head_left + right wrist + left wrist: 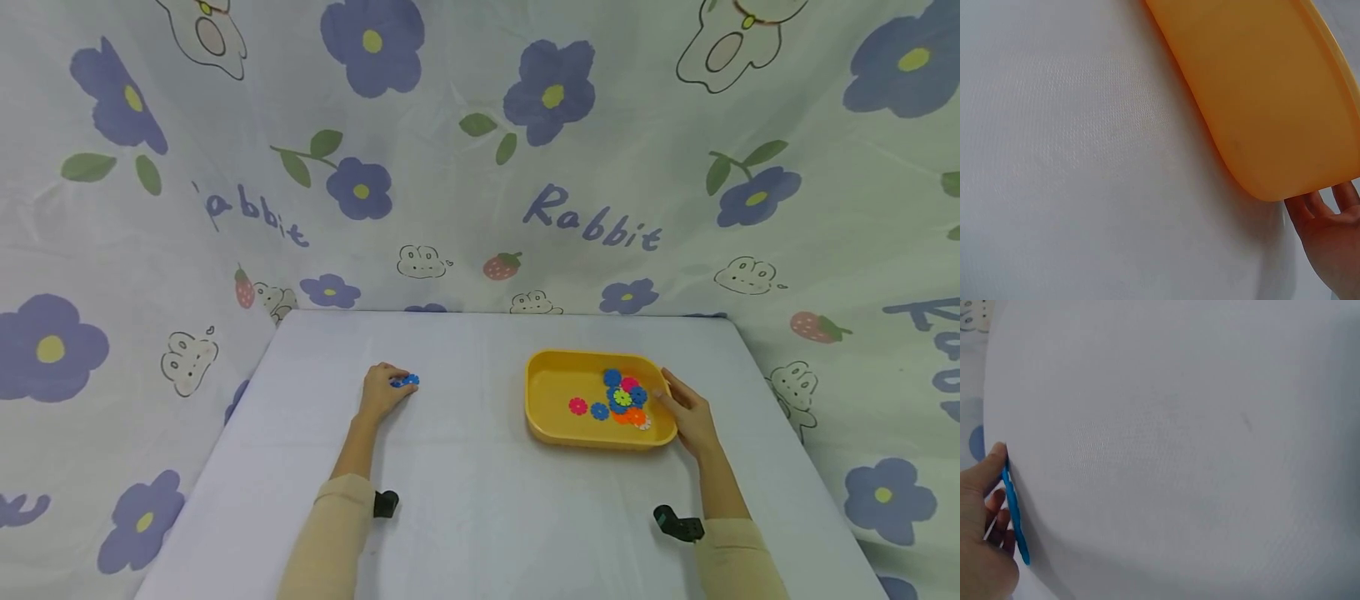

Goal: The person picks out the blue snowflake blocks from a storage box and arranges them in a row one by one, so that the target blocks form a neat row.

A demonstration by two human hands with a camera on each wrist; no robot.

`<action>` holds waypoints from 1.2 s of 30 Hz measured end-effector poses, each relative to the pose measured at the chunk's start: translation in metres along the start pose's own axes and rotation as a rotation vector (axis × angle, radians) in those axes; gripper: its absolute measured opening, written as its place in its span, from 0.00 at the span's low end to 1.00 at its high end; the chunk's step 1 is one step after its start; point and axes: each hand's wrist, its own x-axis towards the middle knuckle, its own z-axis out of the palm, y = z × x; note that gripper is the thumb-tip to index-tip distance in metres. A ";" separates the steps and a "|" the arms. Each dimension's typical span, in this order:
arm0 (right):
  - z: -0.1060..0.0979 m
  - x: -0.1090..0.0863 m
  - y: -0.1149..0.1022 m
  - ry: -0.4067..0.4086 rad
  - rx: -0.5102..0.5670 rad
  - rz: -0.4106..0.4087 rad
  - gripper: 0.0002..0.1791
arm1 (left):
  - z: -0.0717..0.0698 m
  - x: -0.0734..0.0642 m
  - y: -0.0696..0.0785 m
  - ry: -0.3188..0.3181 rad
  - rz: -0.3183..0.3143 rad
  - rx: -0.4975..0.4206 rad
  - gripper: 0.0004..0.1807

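Note:
My left hand [385, 393] is over the left part of the table, pinching a blue snowflake disc [409, 380] between thumb and fingers. In the left wrist view the blue disc [1015, 519] shows edge-on along the fingers. On the right, my right hand [688, 417] grips the right end of a yellow tray [551, 379], with the thumb over the rim. From the right wrist view, the fingers [1300, 209] press at the end of the tray's outer side. Inside the tray, several blue, pink, orange and yellow-green discs [622, 398] lie heaped toward the right end.
A white cloth covers the table [465, 500]. Behind and beside it hangs a curtain [450, 167] printed with flowers and rabbits. A dark wrist camera [386, 504] sits by the left sleeve, another camera [677, 525] by the right sleeve.

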 end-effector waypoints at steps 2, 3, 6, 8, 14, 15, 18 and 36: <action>0.000 0.000 0.000 -0.002 0.001 0.001 0.34 | 0.000 -0.001 -0.002 0.007 0.009 -0.005 0.18; 0.000 0.000 0.000 -0.002 0.002 0.003 0.34 | 0.000 -0.001 -0.002 0.012 0.015 -0.006 0.18; 0.001 0.000 -0.001 0.001 0.008 0.013 0.34 | 0.000 -0.002 -0.004 0.017 0.025 -0.007 0.18; 0.001 -0.001 -0.002 0.003 0.016 0.021 0.35 | 0.000 -0.003 -0.006 0.016 0.025 -0.008 0.18; 0.001 -0.002 -0.002 0.003 0.007 0.015 0.35 | -0.001 -0.005 -0.007 0.001 -0.001 -0.025 0.19; 0.001 -0.002 -0.002 0.003 0.006 0.013 0.35 | -0.001 -0.005 -0.007 0.000 -0.004 -0.030 0.20; 0.001 -0.001 -0.001 0.006 0.011 0.015 0.35 | -0.003 -0.006 -0.007 -0.005 -0.009 -0.045 0.20; -0.001 0.001 0.001 0.000 -0.017 0.007 0.35 | -0.010 -0.007 -0.003 -0.058 -0.017 -0.053 0.17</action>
